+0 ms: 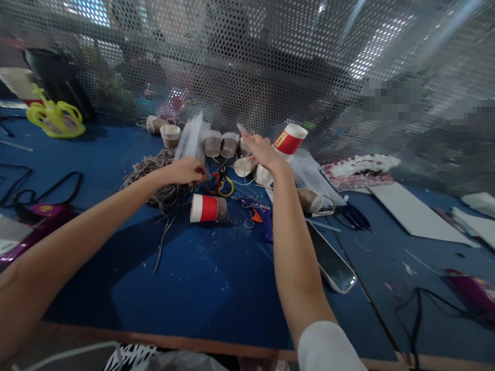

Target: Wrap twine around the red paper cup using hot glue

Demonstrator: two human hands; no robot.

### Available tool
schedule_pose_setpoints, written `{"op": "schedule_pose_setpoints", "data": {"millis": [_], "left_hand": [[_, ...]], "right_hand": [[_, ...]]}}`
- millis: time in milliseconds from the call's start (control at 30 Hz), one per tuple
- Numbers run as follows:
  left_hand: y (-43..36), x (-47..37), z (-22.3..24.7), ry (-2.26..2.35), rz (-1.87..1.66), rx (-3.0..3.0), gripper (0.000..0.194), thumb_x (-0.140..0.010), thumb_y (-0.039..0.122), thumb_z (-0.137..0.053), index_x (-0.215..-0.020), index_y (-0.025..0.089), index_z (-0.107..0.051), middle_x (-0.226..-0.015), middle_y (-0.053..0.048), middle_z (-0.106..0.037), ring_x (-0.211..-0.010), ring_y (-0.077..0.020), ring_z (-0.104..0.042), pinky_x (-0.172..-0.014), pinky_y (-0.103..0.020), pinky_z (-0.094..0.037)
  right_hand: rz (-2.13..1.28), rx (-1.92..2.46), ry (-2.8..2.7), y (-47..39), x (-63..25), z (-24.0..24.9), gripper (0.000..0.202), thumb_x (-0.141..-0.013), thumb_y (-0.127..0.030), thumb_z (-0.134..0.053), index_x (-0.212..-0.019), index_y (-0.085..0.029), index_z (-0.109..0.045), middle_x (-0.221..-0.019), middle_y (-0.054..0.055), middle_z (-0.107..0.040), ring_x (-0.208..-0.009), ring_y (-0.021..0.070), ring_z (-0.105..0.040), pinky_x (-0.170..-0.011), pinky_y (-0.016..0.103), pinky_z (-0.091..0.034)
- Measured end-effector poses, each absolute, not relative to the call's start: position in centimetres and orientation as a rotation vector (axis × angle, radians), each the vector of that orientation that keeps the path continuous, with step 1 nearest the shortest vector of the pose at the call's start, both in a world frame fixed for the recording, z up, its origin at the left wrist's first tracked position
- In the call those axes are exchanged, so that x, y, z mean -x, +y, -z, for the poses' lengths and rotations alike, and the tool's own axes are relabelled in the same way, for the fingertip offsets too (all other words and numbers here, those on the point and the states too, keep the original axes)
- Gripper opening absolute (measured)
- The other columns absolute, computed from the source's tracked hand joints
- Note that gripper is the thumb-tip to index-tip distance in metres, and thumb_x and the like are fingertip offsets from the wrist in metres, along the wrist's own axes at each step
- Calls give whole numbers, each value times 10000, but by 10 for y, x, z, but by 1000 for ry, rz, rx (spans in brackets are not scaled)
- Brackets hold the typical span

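My left hand (189, 171) is closed, fingers curled near the red and yellow scissor handles (225, 185); what it grips, if anything, is too small to name. My right hand (260, 149) reaches over the back of the table, fingers stretched out, beside several twine-wrapped cups (230, 145) and a round off-white piece (243, 166). A red and white paper cup (209, 208), part wrapped in grey yarn, lies on its side between my arms. A heap of grey yarn (154, 175) is partly behind my left forearm. A blue glue gun (266, 221) lies left of my right forearm.
A perforated metal screen (247, 62) stands behind the blue table (166, 299). A phone (334, 263) and white boards (421, 214) are at the right; a yellow holder (58, 121) and a purple device (38, 224) at the left.
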State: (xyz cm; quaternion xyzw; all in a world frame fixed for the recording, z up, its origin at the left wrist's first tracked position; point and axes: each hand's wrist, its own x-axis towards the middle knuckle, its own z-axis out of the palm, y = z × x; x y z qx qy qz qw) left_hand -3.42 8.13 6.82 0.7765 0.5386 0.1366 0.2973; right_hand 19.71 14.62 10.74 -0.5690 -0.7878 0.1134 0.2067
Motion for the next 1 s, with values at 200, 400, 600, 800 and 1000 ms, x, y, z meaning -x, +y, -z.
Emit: {"op": "schedule_pose_setpoints", "data": {"millis": [200, 400, 600, 800, 1000], "left_hand": [[79, 33, -72, 1417, -295, -2193, 288, -801, 328, -563, -998, 164, -695, -817, -33, -710, -552, -136, -626, -655, -265, -472], [82, 34, -69, 1676, -735, -2177, 599, -661, 324, -781, -1183, 90, -608, -1233, -171, -603, -1045, -266, -624, -893, -337, -482], [79, 25, -68, 1259, -999, -1968, 512, -719, 240, -743, -1208, 129, -639, -1239, -117, -666, -1155, -252, -606, -947, -344, -494], [77, 21, -71, 1238, -1180, -1792, 163, -809, 255, -667, -745, 121, -733, -754, -56, -762, -802, -189, -708, -825, -312, -538], [97, 51, -68, 1330, -1388, -1661, 287, -919, 323, -496, -840, 120, -682, -708, -29, -734, -720, -148, -708, -782, -331, -545]], "right_hand": [[-472, 1627, -2051, 136, -188, -115, 650, -757, -746, -550, -1124, -210, -550, -1323, 144, -421, -1172, 314, -520, -1036, 507, -411], [-437, 1604, -2119, 127, -177, -120, 743, -676, -746, -639, -1176, -212, -506, -1308, 135, -372, -1322, 360, -343, -1095, 517, -318], [-370, 1511, -2204, 123, -169, -118, 798, -634, -687, -729, -1219, -209, -473, -1307, 135, -351, -1319, 381, -333, -1101, 547, -289], [-365, 1588, -2204, 123, -165, -118, 878, -607, -625, -789, -1281, -168, -463, -1350, 161, -351, -1329, 356, -369, -1114, 479, -310], [-556, 1526, -2170, 136, -190, -120, 616, -709, -761, -597, -898, -175, -601, -932, 78, -641, -901, 215, -628, -830, 351, -493]]}}
